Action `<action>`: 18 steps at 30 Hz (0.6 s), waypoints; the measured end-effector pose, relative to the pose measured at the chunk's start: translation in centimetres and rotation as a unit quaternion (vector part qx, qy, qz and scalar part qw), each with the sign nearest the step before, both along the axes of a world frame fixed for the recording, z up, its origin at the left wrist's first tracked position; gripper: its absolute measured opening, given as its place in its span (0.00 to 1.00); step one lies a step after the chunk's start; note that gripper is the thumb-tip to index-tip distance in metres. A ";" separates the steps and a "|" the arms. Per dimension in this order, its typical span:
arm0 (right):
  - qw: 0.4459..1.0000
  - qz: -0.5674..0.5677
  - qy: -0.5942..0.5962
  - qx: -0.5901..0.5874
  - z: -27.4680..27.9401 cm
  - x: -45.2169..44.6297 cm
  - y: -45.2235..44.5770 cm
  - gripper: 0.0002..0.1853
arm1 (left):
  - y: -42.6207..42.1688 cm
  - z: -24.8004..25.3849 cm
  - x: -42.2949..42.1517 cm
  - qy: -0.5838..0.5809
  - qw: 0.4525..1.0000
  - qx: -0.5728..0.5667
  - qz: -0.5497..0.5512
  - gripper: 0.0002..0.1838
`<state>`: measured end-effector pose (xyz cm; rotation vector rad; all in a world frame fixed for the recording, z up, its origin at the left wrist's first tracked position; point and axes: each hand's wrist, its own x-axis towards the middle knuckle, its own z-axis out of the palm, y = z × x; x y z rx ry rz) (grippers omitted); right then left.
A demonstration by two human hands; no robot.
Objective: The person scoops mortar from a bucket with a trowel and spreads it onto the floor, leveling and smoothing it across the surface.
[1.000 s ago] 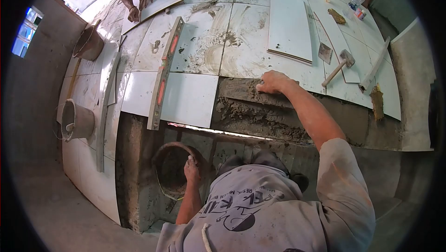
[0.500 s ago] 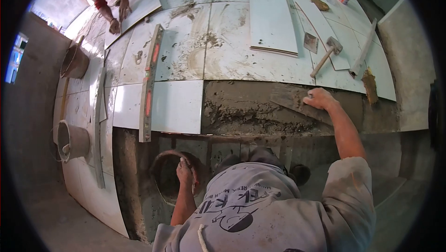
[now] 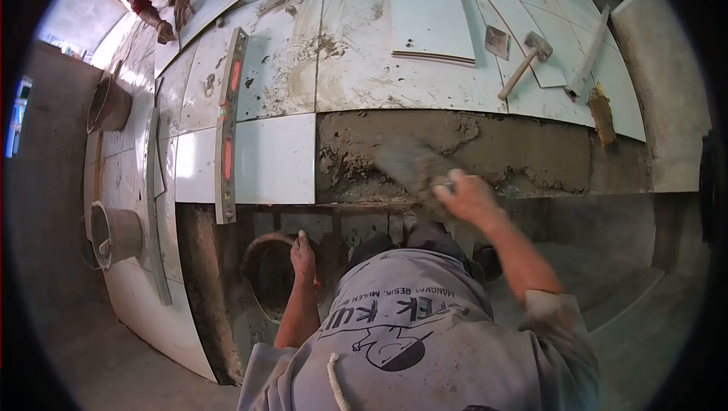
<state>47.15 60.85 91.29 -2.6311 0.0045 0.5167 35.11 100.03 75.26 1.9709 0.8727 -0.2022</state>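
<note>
My right hand (image 3: 469, 197) is closed around the handle of a trowel (image 3: 406, 162), whose blade is smeared by motion over the left part of the grey mortar (image 3: 531, 145). The mortar lies in a strip along the edge of the tiled floor, smooth at the right and rough towards the left and front. Below that edge, my left hand (image 3: 303, 257) grips the rim of a dark bucket (image 3: 262, 243). The inside of the bucket is dark, and its contents are hard to make out. Left of the mortar is a white tile (image 3: 277, 157).
A spirit level (image 3: 227, 123) lies across the tiles. Farther off are stacked tiles (image 3: 432, 17), a hammer (image 3: 525, 70) and a metal bar (image 3: 588, 54). Two buckets (image 3: 121, 233) (image 3: 110, 104) stand at left. Another person's hands (image 3: 171, 24) touch a tile at the upper left.
My right hand has swept the trowel leftward across the mortar, leaving the right side smoother. My left hand stays at the bucket rim. The whole view has shifted slightly.
</note>
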 end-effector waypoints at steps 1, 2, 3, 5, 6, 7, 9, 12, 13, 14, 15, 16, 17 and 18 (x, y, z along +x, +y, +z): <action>1.000 0.021 -0.005 -0.007 0.0 0.2 2.6 0.21 | -0.1 -0.1 0.3 0.001 1.000 0.000 -0.008 0.35; 0.999 0.034 0.007 -0.009 -0.4 0.6 4.9 0.21 | -0.2 -0.2 0.3 0.002 1.000 0.003 -0.019 0.35; 0.999 0.045 0.020 -0.010 -0.9 1.1 6.5 0.21 | -0.2 -0.3 0.5 0.004 0.999 0.005 -0.032 0.34; 0.999 0.047 0.002 -0.026 -2.5 1.4 7.6 0.20 | 0.2 -0.7 0.6 0.001 0.999 0.010 -0.045 0.34; 0.997 0.063 -0.019 -0.042 -3.0 1.4 7.3 0.19 | -0.1 -0.2 1.1 -0.005 0.999 0.015 -0.044 0.34; 0.997 0.055 -0.015 -0.044 -3.1 1.1 6.3 0.19 | -0.4 0.2 1.4 -0.002 0.999 0.012 -0.052 0.34; 0.995 -0.001 -0.008 -0.099 -3.3 0.3 3.5 0.19 | -0.8 1.3 1.6 -0.033 0.999 -0.038 -0.007 0.35; 0.987 -0.094 0.016 -0.127 -2.2 -0.5 -1.8 0.19 | 0.5 -0.2 1.5 -0.035 0.999 -0.001 -0.022 0.36; 0.982 -0.127 0.015 -0.136 -2.3 -0.8 -3.4 0.20 | 0.3 -0.2 1.5 -0.047 0.999 0.011 -0.019 0.36; 0.982 -0.127 0.013 -0.139 -2.3 -1.3 -4.9 0.20 | 0.0 0.1 1.2 -0.049 0.999 0.008 -0.019 0.36; 0.978 -0.147 0.007 -0.145 -2.3 -1.9 -6.1 0.20 | -0.7 1.6 1.4 -0.016 0.999 0.006 -0.031 0.36; 0.974 -0.169 -0.001 -0.151 -2.2 -2.3 -7.2 0.21 | -1.1 2.4 2.0 0.015 0.999 0.004 -0.044 0.36; 0.973 -0.171 -0.008 -0.152 -2.4 -2.8 -8.3 0.21 | -0.8 1.0 2.0 0.008 0.999 0.002 -0.044 0.36; 0.967 -0.202 -0.011 -0.157 -2.7 -3.5 -9.2 0.22 | -0.1 -1.5 1.3 -0.011 0.999 -0.027 -0.021 0.36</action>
